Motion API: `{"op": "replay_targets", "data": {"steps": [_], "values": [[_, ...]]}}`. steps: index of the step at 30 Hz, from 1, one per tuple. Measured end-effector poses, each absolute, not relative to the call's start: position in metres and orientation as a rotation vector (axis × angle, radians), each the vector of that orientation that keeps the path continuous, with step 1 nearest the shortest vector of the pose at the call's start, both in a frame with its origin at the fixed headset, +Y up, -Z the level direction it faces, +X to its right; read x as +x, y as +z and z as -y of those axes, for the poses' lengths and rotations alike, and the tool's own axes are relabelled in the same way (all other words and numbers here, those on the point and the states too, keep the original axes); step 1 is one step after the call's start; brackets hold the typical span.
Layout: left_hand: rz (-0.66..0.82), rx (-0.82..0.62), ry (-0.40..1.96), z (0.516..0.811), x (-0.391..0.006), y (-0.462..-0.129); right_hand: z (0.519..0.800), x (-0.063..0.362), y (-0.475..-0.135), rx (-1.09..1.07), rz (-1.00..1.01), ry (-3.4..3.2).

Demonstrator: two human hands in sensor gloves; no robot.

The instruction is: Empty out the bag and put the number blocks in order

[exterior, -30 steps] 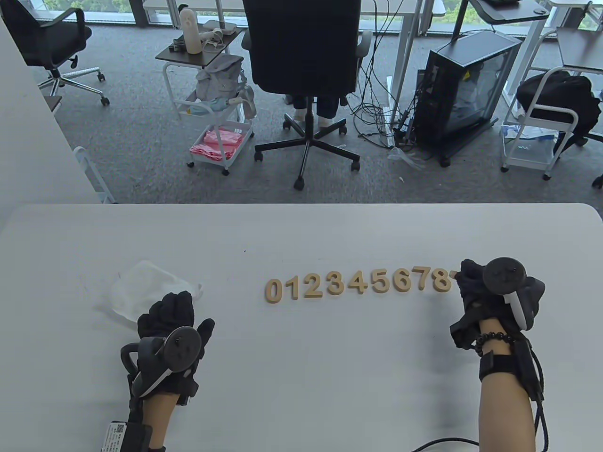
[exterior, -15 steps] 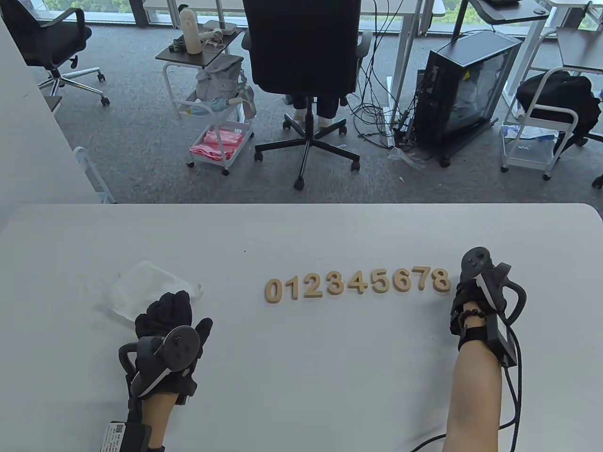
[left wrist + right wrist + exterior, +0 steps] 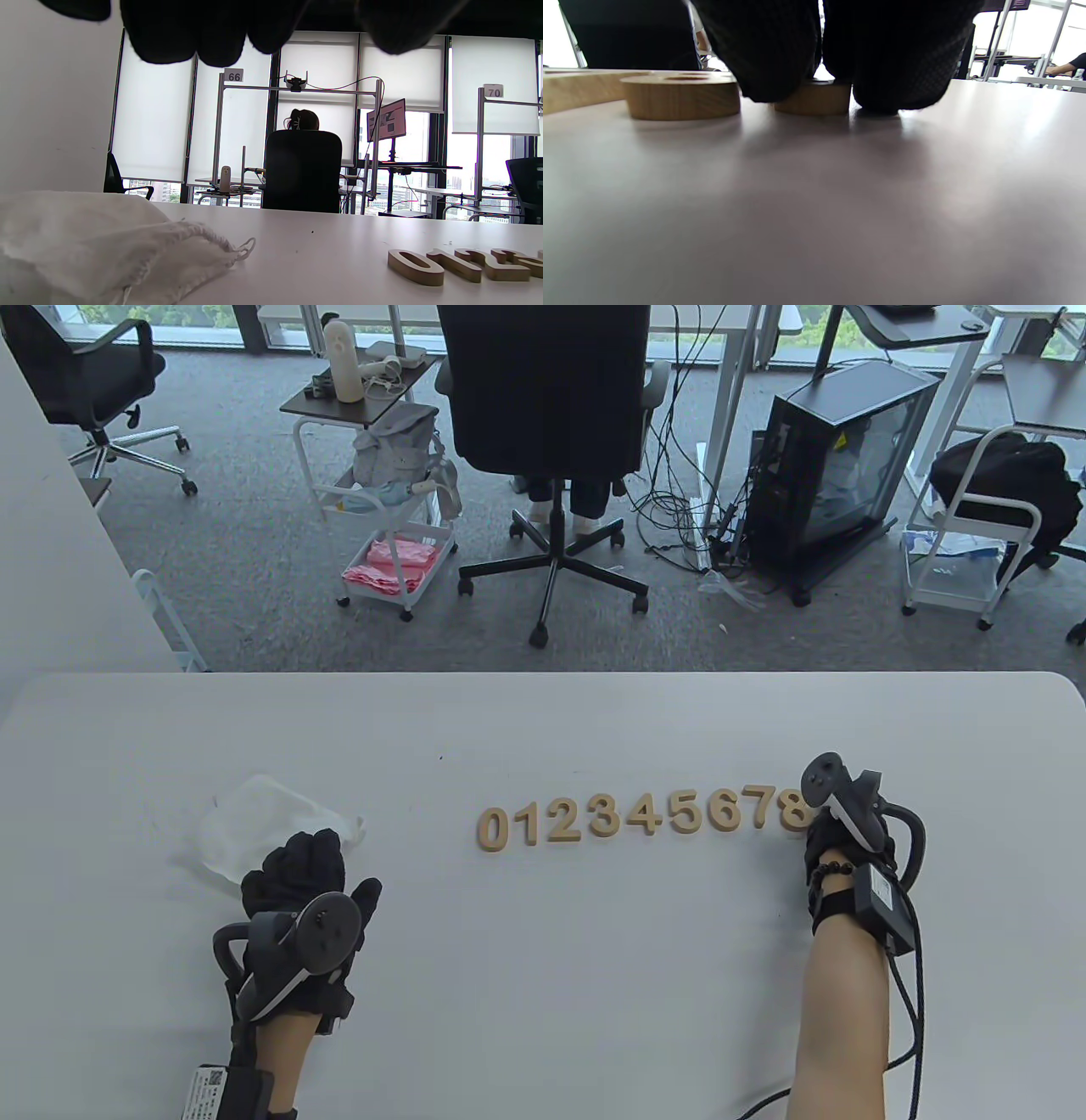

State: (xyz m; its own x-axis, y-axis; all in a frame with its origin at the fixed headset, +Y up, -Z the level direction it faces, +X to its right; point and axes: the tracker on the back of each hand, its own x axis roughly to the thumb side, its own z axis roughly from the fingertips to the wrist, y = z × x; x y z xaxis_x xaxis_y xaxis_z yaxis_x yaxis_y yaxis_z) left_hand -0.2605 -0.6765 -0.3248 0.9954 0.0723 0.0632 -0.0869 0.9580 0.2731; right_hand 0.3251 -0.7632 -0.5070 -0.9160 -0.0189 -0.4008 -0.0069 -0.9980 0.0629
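A row of wooden number blocks [image 3: 640, 817] lies flat on the white counter [image 3: 543, 712], reading 0 1 2 3 4 5 6 7 8 from left to right. The right hand [image 3: 836, 848] sits at the right end of that row, just past the 8 block [image 3: 791, 809], with its tracker partly covering that block's right edge in the table view. In the right wrist view, two gloved fingertips [image 3: 772, 51] come down onto a further wooden block [image 3: 814, 98] that lies on the counter just beside the 8 block [image 3: 681, 95]; they touch its top and sides, so the hand presses or pinches it, but its number is hidden. The right forearm runs up from the bottom edge with the wrist turned so the tracker points away from the person.

The left hand [image 3: 305, 899] lies well to the left of the row, palm down with fingers curled loosely, its fingertips on or just over the near edge of the white cloth bag [image 3: 271, 827]. Whether it grips the cloth cannot be told. In the left wrist view the bag [image 3: 106, 241] lies slumped on the counter, its drawstring mouth toward the 0 block [image 3: 415, 266].

Readable writing: the block digits, and the tags "66" [image 3: 233, 75] and "70" [image 3: 493, 90] on frames in the room behind.
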Motion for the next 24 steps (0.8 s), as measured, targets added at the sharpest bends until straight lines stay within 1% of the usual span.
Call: {"op": "replay_targets", "data": {"steps": [3,9,13,19,24], "values": [[0.052,0.278,0.082,0.676,-0.260,-0.325,0.762,0.328,-0.505,0.669,0.141,-3.111],[0.065,0.266,0.080,0.677,-0.259,-0.325,0.750,0.334,-0.492,0.701,0.073,-3.150],[0.095,0.243,0.073,0.680,-0.254,-0.326,0.734,0.334,-0.471,0.685,-0.002,-3.217],[0.139,0.205,0.072,0.683,-0.244,-0.326,0.711,0.314,-0.433,0.518,-0.081,-3.279],[0.182,0.156,0.086,0.689,-0.237,-0.327,0.700,0.279,-0.394,0.295,-0.095,-3.335]]}}
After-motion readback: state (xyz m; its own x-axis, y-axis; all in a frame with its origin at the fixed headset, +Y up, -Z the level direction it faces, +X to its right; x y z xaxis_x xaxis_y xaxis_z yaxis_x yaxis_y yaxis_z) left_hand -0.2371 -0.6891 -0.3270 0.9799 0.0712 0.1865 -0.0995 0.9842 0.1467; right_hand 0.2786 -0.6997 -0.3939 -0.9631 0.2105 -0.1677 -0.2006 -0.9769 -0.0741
